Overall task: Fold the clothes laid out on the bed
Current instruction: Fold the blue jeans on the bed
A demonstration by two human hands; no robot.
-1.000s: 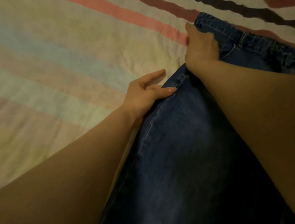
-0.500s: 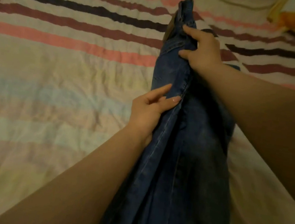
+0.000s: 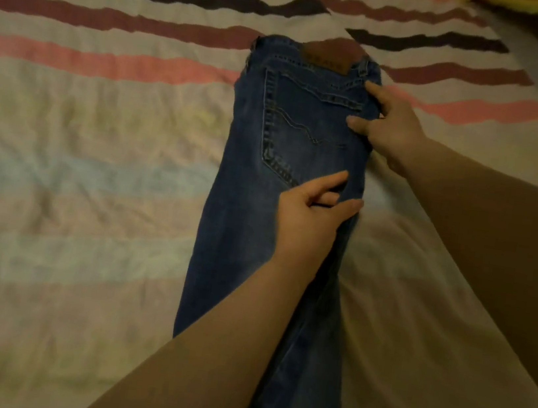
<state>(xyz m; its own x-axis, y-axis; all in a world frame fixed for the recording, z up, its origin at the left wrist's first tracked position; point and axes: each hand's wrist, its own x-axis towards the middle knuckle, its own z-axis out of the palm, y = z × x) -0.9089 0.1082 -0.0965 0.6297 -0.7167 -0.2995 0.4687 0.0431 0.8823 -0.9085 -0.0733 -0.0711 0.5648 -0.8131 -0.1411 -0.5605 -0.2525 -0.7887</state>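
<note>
The jeans [image 3: 264,175] lie flat along the middle of the bed, folded lengthwise with one leg over the other, waistband at the far end and back pocket [image 3: 302,132] facing up. A brown leather patch [image 3: 327,58] sits on the waistband. The legs run toward me and pass out of view under my forearms. My left hand [image 3: 310,216] rests on the denim just below the pocket, near the right edge of the fold; index finger and thumb are extended, and they appear to pinch the cloth at that edge, though the contact itself is hidden by the hand. My right hand [image 3: 392,127] sits at the right edge close under the waistband, thumb laid on top of the pocket and fingers curled round the edge, gripping it. My left forearm crosses over the lower legs and hides that part of the jeans. Underneath is a striped bedsheet [image 3: 79,142]: dark and maroon bands far off, a pink band level with the waistband, pale pastel bands nearer. A yellow-orange cloth [image 3: 537,6] shows at the top right corner, blurred; I cannot tell what it is.
</note>
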